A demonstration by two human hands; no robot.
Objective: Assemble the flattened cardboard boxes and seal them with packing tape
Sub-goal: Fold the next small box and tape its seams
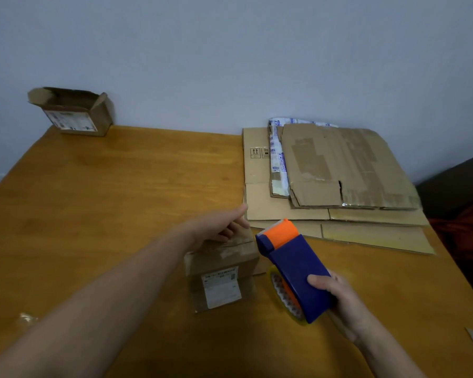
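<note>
Slippage of the small brown white-labelled cardboard box (pixel 221 271), on the counter (pixel 93 214) toward its near edge with the left hand (pixel 216 227) curled over its top, could skew the tape when the right hand (pixel 336 298), gripping the blue-and-orange tape dispenser (pixel 292 263) beside it, pulls across.

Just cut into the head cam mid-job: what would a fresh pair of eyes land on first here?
The blue and orange tape dispenser, gripped in the right hand at centre right, stands out most, poised beside the small box that the left hand holds from the top. Behind them, a stack of flattened cardboard lies at the far right of the table, and an open box sits at its far left corner.
</note>
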